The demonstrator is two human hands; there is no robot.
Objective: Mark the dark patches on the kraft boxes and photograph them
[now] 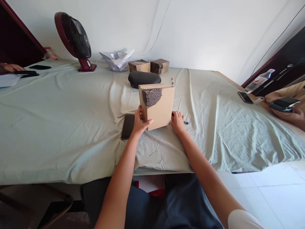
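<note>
A brown cardboard box [162,108] stands tilted on the cloth in front of me, with a dark, pale-flecked patch [152,96] covering its upper left corner. My left hand [141,122] grips the box's lower left edge, its thumb on the front face and its fingers round the side. At the lower right edge is my right hand [177,122], closed round a dark pen [186,122] whose end sticks out to the right. The fingertips by the box are partly hidden. A flat dark case or phone [128,126] lies just left of my left hand.
Behind the box are a black hard case [144,79], two patterned boxes [140,66], a second pen [172,81], a clear plastic basket [116,62] and a fan [76,38]. At right, another person's hands [292,113] hold a dark object near a phone [245,97]. Another hand [11,68] shows far left.
</note>
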